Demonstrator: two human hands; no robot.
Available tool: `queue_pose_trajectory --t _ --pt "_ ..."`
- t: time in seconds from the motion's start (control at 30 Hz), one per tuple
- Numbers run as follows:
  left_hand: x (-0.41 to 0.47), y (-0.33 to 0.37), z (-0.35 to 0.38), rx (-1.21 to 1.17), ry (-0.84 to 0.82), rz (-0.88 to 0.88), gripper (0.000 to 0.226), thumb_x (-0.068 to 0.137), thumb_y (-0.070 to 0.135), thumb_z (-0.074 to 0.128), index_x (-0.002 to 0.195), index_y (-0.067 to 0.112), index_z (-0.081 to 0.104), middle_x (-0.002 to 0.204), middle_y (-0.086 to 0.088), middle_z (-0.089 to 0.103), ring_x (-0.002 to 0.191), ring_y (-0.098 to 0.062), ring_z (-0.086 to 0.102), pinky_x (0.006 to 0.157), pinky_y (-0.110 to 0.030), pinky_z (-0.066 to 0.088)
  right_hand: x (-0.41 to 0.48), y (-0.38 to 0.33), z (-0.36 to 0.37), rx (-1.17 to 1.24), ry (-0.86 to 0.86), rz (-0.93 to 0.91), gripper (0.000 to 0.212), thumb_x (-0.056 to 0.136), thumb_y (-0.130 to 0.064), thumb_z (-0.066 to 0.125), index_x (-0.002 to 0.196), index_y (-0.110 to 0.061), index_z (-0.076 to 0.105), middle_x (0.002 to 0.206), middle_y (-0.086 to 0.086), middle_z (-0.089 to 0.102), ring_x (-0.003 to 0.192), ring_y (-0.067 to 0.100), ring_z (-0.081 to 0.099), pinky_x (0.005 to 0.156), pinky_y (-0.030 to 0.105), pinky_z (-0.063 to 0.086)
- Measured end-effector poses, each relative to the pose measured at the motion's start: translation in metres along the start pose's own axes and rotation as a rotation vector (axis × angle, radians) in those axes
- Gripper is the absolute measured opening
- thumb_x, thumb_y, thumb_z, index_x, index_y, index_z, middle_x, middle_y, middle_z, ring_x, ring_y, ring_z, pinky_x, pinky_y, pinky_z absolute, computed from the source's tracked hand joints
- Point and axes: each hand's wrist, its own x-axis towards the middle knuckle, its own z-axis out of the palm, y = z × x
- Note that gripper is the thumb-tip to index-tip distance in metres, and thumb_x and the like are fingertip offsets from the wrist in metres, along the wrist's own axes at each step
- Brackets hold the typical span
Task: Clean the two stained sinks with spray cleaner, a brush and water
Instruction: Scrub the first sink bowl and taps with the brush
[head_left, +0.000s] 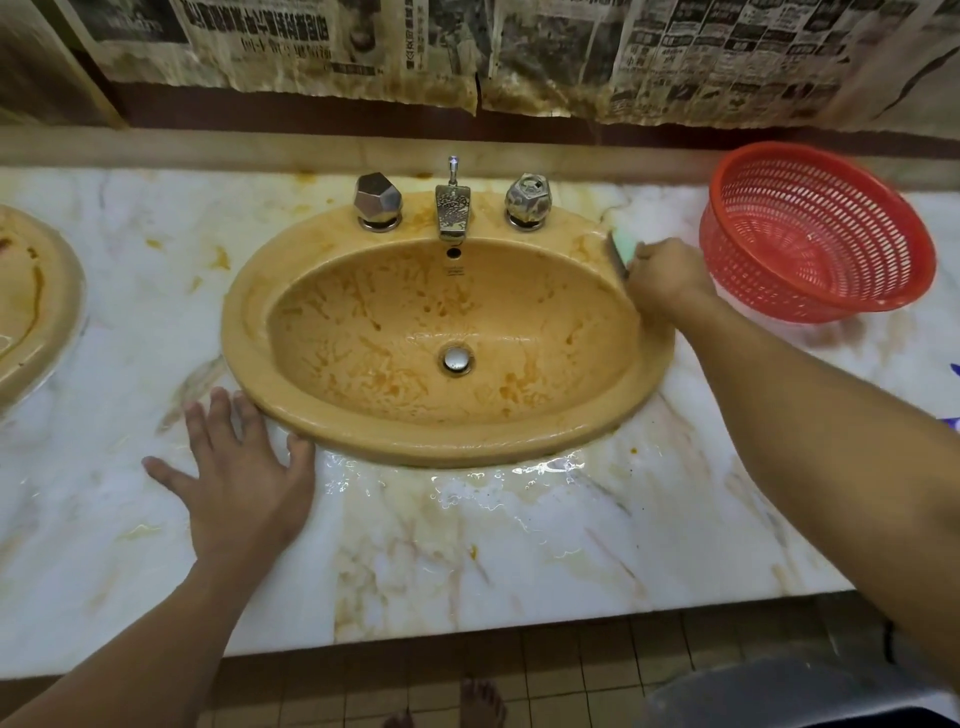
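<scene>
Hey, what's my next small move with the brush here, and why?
Probably sweep the brush from the right rim into the sink bowl: the right hand grips it at the rim, while orange streaks cover the bowl. The left hand braces on the counter.

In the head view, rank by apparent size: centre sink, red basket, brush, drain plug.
1. centre sink
2. red basket
3. brush and drain plug: close in apparent size; the right hand grips the brush and hides part of it, so I leave them unranked.
</scene>
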Motion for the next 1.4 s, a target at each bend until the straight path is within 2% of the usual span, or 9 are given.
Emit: queue_pose_trajectory --t 0.1,0.23,0.4,0.57,0.77,0.97,1.17,1.3,1.4 --pt "0.000 -0.001 -0.001 -0.016 -0.003 0.003 0.081 0.096 0.057 0.025 0.160 0.009 0.025 0.170 -0.009 0.015 0.160 -0.026 0.001 0.118 -0.076 -0.002 0.005 -0.026 -0.002 -0.113 -0.100 -0.116 0.040 0.103 -0.030 0.043 0.131 -0.016 0.068 0.130 0.019 0.057 0.106 0.034 0.057 0.096 0.045 0.053" --pt "0.000 -0.002 0.000 -0.015 0.001 0.004 0.080 0.097 0.058 0.025 0.159 0.008 0.027 0.170 -0.009 0.016 0.160 -0.026 0.001 0.118 -0.076 -0.003 0.017 -0.010 -0.025 -0.210 -0.157 -0.120 0.036 0.102 -0.030 0.055 0.135 -0.021 0.067 0.127 0.015 0.061 0.095 0.031 0.062 0.066 0.038 0.055" --pt "0.000 -0.002 -0.001 -0.016 -0.012 -0.001 0.083 0.096 0.060 0.022 0.161 0.008 0.025 0.171 -0.009 0.014 0.160 -0.025 -0.001 0.118 -0.075 -0.003 0.014 -0.019 -0.006 -0.160 -0.157 -0.184 0.047 0.099 -0.037 0.049 0.143 -0.026 0.060 0.144 0.015 0.052 0.119 0.033 0.056 0.101 0.039 0.050" --pt "0.001 -0.001 -0.001 -0.007 -0.009 0.000 0.085 0.096 0.060 0.022 0.162 0.007 0.026 0.170 -0.009 0.015 0.160 -0.026 0.000 0.118 -0.075 -0.003 0.031 -0.004 -0.027 -0.273 -0.230 -0.160 0.041 0.101 -0.032 0.057 0.143 -0.029 0.060 0.127 0.008 0.062 0.074 0.023 0.057 0.051 0.028 0.047" --pt "0.001 -0.002 -0.001 -0.017 -0.022 0.005 0.082 0.097 0.059 0.022 0.162 0.008 0.024 0.171 -0.008 0.013 0.160 -0.024 -0.003 0.119 -0.075 -0.004 0.034 -0.036 0.002 -0.119 -0.123 -0.215 0.038 0.099 -0.026 0.048 0.129 -0.024 0.070 0.135 0.016 0.058 0.115 0.032 0.054 0.099 0.035 0.048" --pt "0.002 -0.002 -0.001 -0.001 -0.022 0.001 0.083 0.097 0.059 0.021 0.163 0.008 0.023 0.171 -0.008 0.013 0.160 -0.025 -0.002 0.119 -0.075 -0.004 0.050 -0.041 -0.017 -0.192 -0.223 -0.205 0.037 0.102 -0.026 0.059 0.138 -0.023 0.065 0.097 0.001 0.064 0.056 0.022 0.051 0.040 0.024 0.042" --pt "0.003 -0.002 0.000 0.003 -0.035 -0.001 0.083 0.098 0.060 0.019 0.164 0.009 0.020 0.172 -0.005 0.009 0.160 -0.022 -0.006 0.120 -0.073 -0.006 0.059 -0.060 0.008 -0.148 -0.078 -0.172 0.034 0.101 -0.018 0.048 0.124 -0.009 0.071 0.134 0.020 0.056 0.096 0.032 0.058 0.086 0.042 0.057" --pt "0.003 -0.002 0.000 -0.005 -0.031 -0.005 0.084 0.097 0.060 0.021 0.163 0.009 0.021 0.171 -0.005 0.010 0.160 -0.022 -0.005 0.120 -0.074 -0.005 0.054 -0.061 -0.010 -0.200 -0.280 -0.209 0.036 0.103 -0.025 0.056 0.137 -0.019 0.066 0.092 0.011 0.065 0.057 0.025 0.049 0.048 0.029 0.046" --pt "0.003 -0.001 0.000 -0.005 -0.034 -0.009 0.084 0.096 0.060 0.020 0.163 0.009 0.020 0.172 -0.006 0.009 0.160 -0.022 -0.006 0.119 -0.073 -0.006 0.051 -0.037 -0.028 -0.313 -0.300 -0.211 0.038 0.103 -0.027 0.056 0.140 -0.026 0.063 0.093 0.007 0.062 0.061 0.025 0.052 0.048 0.027 0.045"
